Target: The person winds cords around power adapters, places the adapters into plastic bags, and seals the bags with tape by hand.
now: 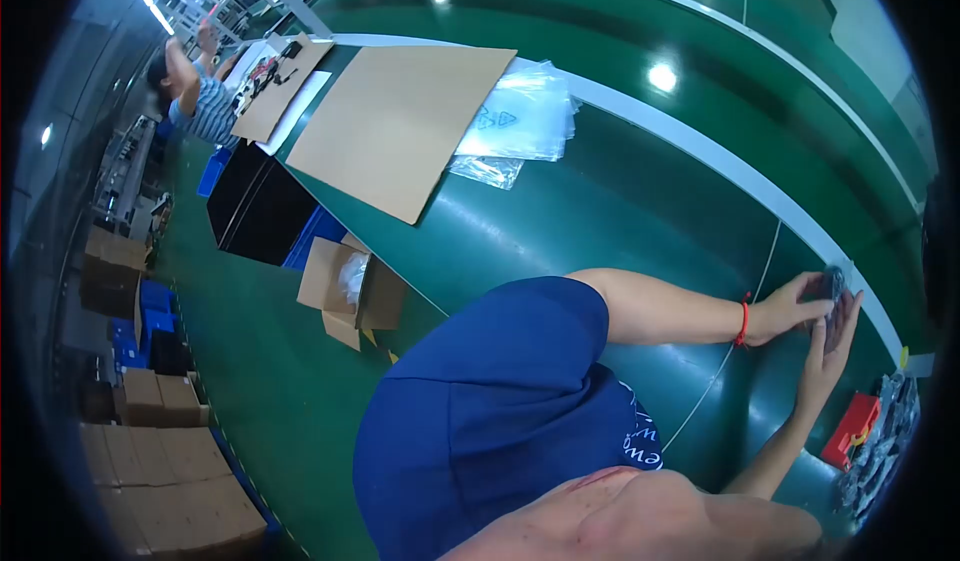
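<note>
Far to the right, over the green table, my two hands meet around a small dark glossy bundle [834,282], whose exact kind I cannot make out. My left hand [786,308], with a red cord bracelet [743,321] at the wrist, has its thumb and fingers closed on it. Against its other side my right hand [832,339] presses with thumb and fingers, so the bundle is partly hidden. Close by my right forearm lie a red box [852,431] and a heap of dark items in clear plastic bags [882,446].
A flat cardboard sheet [400,126] and clear plastic bags [520,111] lie on the table [600,211]. An open carton [335,286] stands beside it. Beyond, a person in a striped shirt [205,109] works. Stacked cartons [170,486] stand along the left.
</note>
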Demonstrator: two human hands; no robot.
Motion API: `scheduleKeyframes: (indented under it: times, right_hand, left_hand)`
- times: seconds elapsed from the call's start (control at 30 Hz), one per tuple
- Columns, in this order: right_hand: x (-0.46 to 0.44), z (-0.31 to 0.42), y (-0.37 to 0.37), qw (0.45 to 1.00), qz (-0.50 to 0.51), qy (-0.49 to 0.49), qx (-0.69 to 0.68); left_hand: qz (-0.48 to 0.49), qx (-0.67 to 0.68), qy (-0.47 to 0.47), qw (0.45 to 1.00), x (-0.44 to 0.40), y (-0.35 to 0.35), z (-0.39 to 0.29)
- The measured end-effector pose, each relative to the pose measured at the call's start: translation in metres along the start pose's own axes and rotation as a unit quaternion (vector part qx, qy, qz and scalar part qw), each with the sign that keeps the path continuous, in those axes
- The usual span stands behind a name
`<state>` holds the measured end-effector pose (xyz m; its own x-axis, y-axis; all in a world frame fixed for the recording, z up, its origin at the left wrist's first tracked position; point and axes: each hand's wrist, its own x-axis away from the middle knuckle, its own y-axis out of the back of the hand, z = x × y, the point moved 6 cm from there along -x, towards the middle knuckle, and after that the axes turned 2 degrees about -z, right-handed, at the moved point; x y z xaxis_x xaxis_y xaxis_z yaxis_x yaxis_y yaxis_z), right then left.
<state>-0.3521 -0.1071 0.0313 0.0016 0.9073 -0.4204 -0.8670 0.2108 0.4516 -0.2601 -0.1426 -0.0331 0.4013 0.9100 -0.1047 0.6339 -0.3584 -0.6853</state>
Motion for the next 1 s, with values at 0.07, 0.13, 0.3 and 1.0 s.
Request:
scheduleKeyframes:
  times: [0.07,0.13,0.3,1.0]
  right_hand:
    - [0.008,-0.007,0.003,0.987,0.006,-0.038,-0.157]
    - [0.015,0.001,-0.003,0.985,0.017,-0.053,-0.166]
    - [0.024,-0.02,0.004,0.937,-0.094,-0.065,-0.33]
    - [0.03,-0.073,0.02,0.915,-0.124,-0.239,-0.299]
  left_hand:
    - [0.01,0.012,0.011,1.0,-0.008,-0.002,0.01]
    - [-0.018,0.01,-0.016,1.0,0.001,-0.002,0.0]
    - [-0.025,0.045,0.065,0.997,-0.004,0.006,0.014]
    - [0.036,-0.011,0.073,0.997,-0.007,-0.01,0.003]
